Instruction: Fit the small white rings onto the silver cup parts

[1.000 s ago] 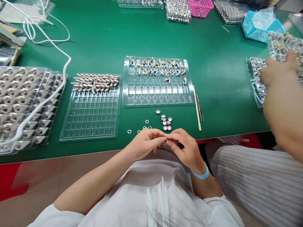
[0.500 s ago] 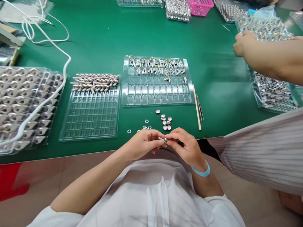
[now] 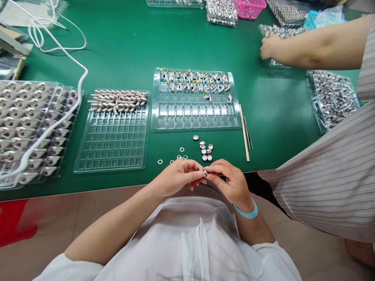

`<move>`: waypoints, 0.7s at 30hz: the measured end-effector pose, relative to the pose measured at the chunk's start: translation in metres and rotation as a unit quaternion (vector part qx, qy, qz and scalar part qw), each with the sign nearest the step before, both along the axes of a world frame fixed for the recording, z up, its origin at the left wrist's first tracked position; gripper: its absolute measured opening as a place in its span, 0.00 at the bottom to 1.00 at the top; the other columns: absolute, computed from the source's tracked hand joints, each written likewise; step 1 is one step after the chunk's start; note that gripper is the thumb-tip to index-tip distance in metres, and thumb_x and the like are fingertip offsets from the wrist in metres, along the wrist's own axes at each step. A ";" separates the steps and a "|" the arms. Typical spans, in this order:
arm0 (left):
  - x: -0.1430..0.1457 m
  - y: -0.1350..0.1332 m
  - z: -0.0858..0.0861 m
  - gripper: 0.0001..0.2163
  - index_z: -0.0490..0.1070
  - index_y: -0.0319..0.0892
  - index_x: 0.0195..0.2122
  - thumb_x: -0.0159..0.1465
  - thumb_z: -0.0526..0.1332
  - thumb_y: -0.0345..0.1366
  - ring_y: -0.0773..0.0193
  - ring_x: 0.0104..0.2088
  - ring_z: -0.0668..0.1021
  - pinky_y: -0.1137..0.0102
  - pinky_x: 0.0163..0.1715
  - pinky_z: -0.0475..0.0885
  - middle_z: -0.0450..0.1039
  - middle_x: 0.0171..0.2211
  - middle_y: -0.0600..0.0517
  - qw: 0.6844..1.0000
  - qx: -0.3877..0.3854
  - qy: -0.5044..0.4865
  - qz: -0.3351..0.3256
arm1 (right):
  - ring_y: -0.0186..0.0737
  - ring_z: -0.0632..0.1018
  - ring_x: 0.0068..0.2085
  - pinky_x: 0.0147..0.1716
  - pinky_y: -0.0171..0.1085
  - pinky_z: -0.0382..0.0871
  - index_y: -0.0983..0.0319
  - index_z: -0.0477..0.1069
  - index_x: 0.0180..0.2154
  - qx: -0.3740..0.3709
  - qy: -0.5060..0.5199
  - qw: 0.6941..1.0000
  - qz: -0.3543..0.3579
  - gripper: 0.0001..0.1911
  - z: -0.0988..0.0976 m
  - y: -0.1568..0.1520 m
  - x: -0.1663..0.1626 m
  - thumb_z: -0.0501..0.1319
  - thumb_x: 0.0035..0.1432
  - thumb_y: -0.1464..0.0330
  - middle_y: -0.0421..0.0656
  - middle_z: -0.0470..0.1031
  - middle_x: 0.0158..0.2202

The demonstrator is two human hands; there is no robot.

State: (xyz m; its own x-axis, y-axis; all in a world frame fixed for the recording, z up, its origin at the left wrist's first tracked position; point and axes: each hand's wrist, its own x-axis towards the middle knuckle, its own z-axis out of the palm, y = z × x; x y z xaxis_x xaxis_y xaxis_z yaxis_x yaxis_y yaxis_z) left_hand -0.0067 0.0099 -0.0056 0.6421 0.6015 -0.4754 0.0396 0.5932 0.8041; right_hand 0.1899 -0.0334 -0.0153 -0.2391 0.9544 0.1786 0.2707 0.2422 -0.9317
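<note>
Between my fingertips is a small silvery metal part, held at the table's front edge. My left hand pinches it from the left, and my right hand pinches it from the right. Its exact kind is too small to make out. Just beyond my hands lie several small round metal caps and several thin rings. A clear tray behind them carries rows of small metal parts with yellow tips. To its left, another clear tray bears slanted metal pieces at its far end.
A wooden stick and tweezers lie right of the middle tray. Stacked trays of metal parts and a white cable occupy the left. A co-worker's arm reaches over trays at right. A pink basket stands far back.
My hands stay together, with the held part turned slightly between my fingers. The co-worker has moved a filled tray leftward and back, away from the other tray at right.
</note>
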 end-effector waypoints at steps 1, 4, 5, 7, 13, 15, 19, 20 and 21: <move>0.000 0.000 -0.001 0.10 0.73 0.36 0.33 0.61 0.64 0.39 0.70 0.25 0.74 0.76 0.24 0.71 0.76 0.28 0.50 1.000 -0.005 -0.006 0.005 | 0.35 0.76 0.38 0.31 0.34 0.70 0.56 0.74 0.46 0.006 -0.001 1.000 -0.007 0.13 -0.001 -0.001 -0.001 0.62 0.60 0.75 0.42 0.75 0.38; 0.001 0.000 -0.001 0.10 0.73 0.36 0.33 0.60 0.65 0.40 0.71 0.25 0.73 0.76 0.24 0.70 0.76 0.28 0.50 1.000 -0.016 -0.018 0.019 | 0.36 0.76 0.39 0.35 0.36 0.72 0.56 0.74 0.46 0.029 -0.006 0.999 -0.023 0.13 -0.001 -0.002 -0.003 0.62 0.60 0.76 0.42 0.75 0.39; 0.001 0.000 -0.001 0.10 0.73 0.36 0.33 0.60 0.65 0.39 0.71 0.25 0.73 0.76 0.24 0.70 0.76 0.28 0.50 0.999 -0.017 -0.018 0.021 | 0.37 0.76 0.39 0.36 0.37 0.72 0.57 0.73 0.46 0.033 -0.007 0.999 -0.024 0.13 0.000 -0.002 -0.003 0.62 0.60 0.76 0.43 0.75 0.39; 0.001 0.000 -0.001 0.10 0.74 0.36 0.33 0.60 0.65 0.39 0.71 0.25 0.73 0.76 0.24 0.71 0.76 0.27 0.50 1.000 -0.017 -0.014 0.018 | 0.37 0.76 0.39 0.36 0.37 0.72 0.57 0.73 0.45 0.028 -0.010 0.999 -0.020 0.13 0.001 -0.002 -0.004 0.62 0.59 0.75 0.43 0.75 0.39; 0.000 0.001 0.001 0.09 0.74 0.36 0.33 0.60 0.65 0.39 0.71 0.25 0.73 0.76 0.24 0.71 0.76 0.27 0.51 1.000 -0.015 -0.012 0.014 | 0.37 0.75 0.38 0.36 0.37 0.72 0.59 0.72 0.43 0.002 0.001 1.000 -0.021 0.11 0.000 -0.003 -0.006 0.62 0.58 0.75 0.42 0.73 0.38; 0.000 0.001 0.001 0.09 0.74 0.36 0.33 0.60 0.65 0.38 0.71 0.25 0.73 0.76 0.24 0.71 0.76 0.27 0.51 1.000 -0.013 -0.012 0.014 | 0.37 0.75 0.39 0.36 0.37 0.72 0.59 0.72 0.43 0.002 0.012 1.000 -0.027 0.10 -0.001 -0.003 -0.006 0.62 0.58 0.75 0.42 0.73 0.37; -0.001 0.001 0.002 0.09 0.74 0.36 0.34 0.61 0.64 0.38 0.70 0.26 0.74 0.75 0.25 0.72 0.75 0.27 0.50 1.000 -0.006 0.001 0.004 | 0.36 0.75 0.37 0.34 0.36 0.71 0.59 0.71 0.42 -0.016 0.016 1.000 -0.011 0.10 -0.002 -0.002 -0.006 0.61 0.58 0.75 0.42 0.72 0.37; -0.001 0.001 0.002 0.09 0.74 0.36 0.34 0.61 0.64 0.38 0.70 0.26 0.74 0.75 0.25 0.72 0.75 0.27 0.51 1.000 -0.004 0.004 0.002 | 0.36 0.75 0.37 0.34 0.36 0.71 0.59 0.72 0.42 -0.024 0.013 1.000 -0.001 0.11 -0.001 -0.002 -0.006 0.61 0.58 0.75 0.42 0.72 0.37; -0.002 0.001 0.003 0.09 0.74 0.36 0.33 0.61 0.64 0.38 0.69 0.26 0.74 0.75 0.25 0.72 0.75 0.26 0.51 1.000 -0.002 0.007 0.001 | 0.36 0.74 0.36 0.33 0.36 0.71 0.59 0.72 0.43 -0.030 0.009 0.999 0.009 0.11 -0.001 -0.001 -0.005 0.61 0.58 0.75 0.42 0.72 0.37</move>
